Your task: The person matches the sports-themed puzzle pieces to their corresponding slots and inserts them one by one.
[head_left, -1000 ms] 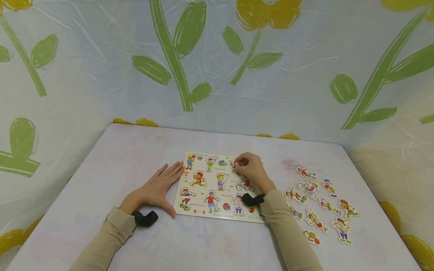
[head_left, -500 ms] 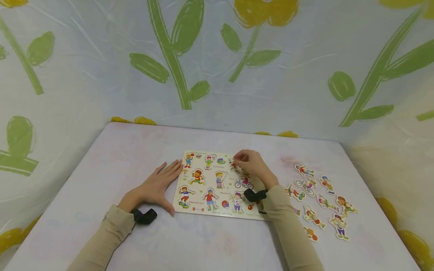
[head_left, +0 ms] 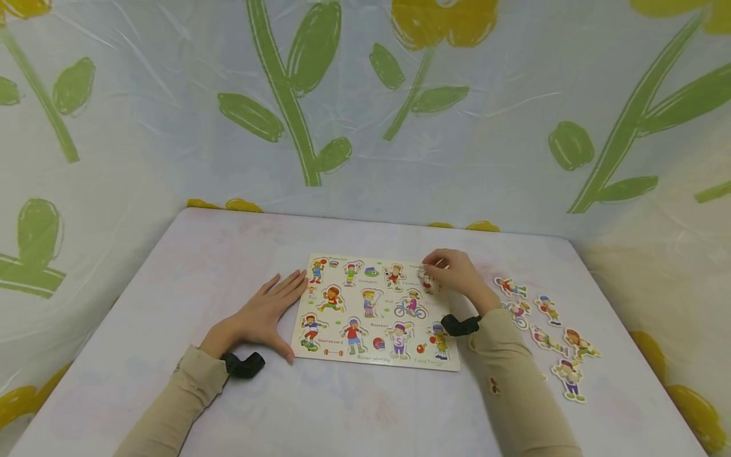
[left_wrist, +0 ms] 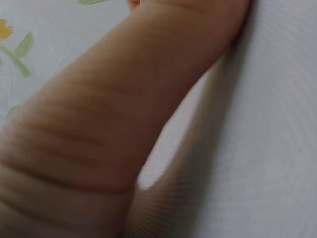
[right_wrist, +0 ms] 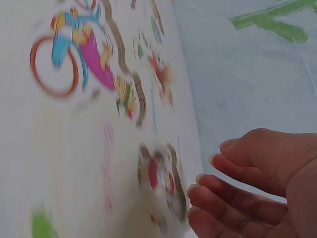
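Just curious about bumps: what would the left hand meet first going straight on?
Probably the puzzle board, at its left edge; the left hand seems to reach it, though contact is unclear.

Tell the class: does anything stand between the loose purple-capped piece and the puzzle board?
Yes. In the head view, the right forearm's sleeve crosses between the purple-capped piece and the puzzle board, with the right hand at the board's far right corner.

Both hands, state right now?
Left hand: open, at the left edge of the puzzle board.
Right hand: loosely open near the board's far-right corner, nothing seen held.
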Motion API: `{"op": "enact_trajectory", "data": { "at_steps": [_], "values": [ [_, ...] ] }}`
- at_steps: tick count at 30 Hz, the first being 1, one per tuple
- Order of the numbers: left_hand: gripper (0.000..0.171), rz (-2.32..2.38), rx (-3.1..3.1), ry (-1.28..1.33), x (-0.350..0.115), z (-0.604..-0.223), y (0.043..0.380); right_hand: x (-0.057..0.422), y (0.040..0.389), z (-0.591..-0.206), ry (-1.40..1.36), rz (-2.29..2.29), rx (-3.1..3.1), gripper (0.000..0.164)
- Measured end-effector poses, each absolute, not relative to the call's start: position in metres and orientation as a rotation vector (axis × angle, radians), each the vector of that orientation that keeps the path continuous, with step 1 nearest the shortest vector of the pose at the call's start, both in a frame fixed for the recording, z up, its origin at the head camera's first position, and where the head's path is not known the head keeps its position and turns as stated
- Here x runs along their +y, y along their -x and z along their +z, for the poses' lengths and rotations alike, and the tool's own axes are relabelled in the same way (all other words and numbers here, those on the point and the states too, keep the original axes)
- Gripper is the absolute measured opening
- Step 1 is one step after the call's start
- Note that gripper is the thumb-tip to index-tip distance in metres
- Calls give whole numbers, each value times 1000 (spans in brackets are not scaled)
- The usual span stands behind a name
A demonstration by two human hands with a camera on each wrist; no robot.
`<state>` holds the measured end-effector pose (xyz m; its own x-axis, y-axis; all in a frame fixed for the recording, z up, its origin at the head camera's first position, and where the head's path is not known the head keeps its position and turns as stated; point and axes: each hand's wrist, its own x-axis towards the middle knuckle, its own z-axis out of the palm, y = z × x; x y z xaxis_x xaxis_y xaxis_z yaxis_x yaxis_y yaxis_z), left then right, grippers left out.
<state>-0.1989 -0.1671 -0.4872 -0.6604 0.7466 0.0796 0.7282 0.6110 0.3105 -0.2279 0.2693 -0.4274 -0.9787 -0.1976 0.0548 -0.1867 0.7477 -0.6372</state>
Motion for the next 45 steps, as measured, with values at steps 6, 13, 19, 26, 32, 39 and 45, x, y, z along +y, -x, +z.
{"op": "enact_trajectory", "data": {
  "at_steps": [6, 13, 19, 26, 32, 39, 45],
  "values": [
    [152, 499, 2763, -1258, -168, -485, 197, 300, 227, -423, 306, -982, 2996, 18],
    [152, 486, 2763, -1253, -167, -486, 198, 339, 218, -412, 247, -913, 3050, 22],
    [152, 501, 2758, -1248, -168, -485, 198, 367, 210, -408, 139, -931, 3056, 26],
    [152, 521, 2765, -1276, -168, -487, 199, 395, 198, -414, 60, -961, 3093, 30],
    [152, 493, 2766, -1251, -167, -490, 200, 413, 186, -418, -112, -1052, 3080, 39],
    [152, 512, 2760, -1236, -167, -489, 198, 421, 182, -431, -264, -1127, 2936, 46],
    [151, 517, 2754, -1229, -166, -488, 197, 422, 181, -439, -253, -1080, 2919, 43]
  ]
}}
